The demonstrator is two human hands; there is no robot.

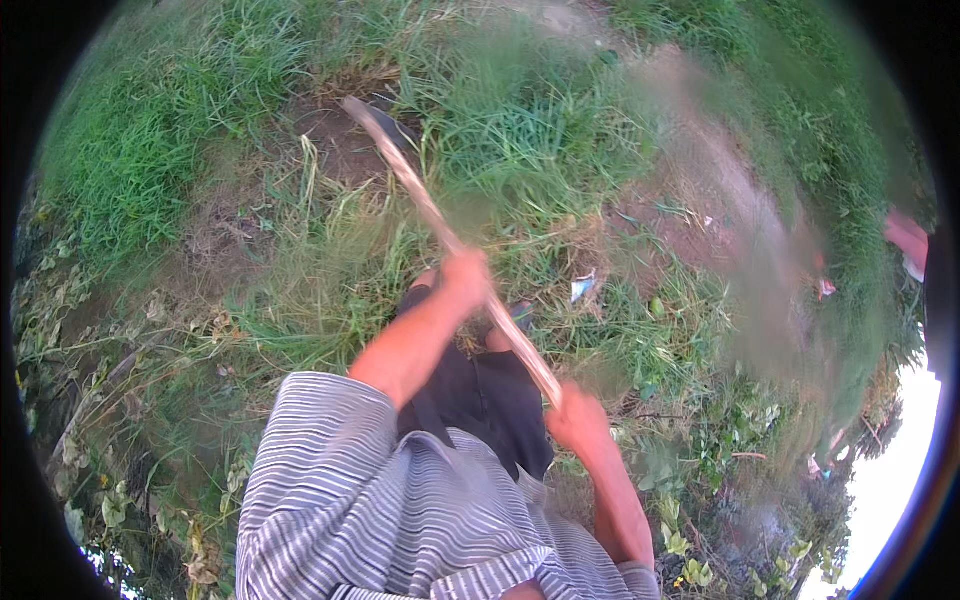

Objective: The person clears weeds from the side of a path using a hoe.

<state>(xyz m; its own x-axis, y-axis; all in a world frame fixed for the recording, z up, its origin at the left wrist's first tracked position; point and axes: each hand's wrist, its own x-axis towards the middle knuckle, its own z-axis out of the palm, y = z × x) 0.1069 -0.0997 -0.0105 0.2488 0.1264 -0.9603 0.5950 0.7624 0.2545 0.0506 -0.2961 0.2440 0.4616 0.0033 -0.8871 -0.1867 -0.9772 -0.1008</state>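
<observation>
My left hand is wrapped around the middle of a long wooden handle, in front of my knees. Lower down, near the handle's rear end, my right hand grips the same shaft. It belongs to a hoe, whose dark metal blade is at the far end. The blade is beside a patch of bare brown soil, partly behind the handle and grass. Whether it touches the ground cannot be told. Both hands are slightly blurred.
Tall green grass grows right of the blade, with another thick stand at left. A bare dirt strip runs along the right. A scrap of litter lies near my feet. Part of another person shows at the right rim.
</observation>
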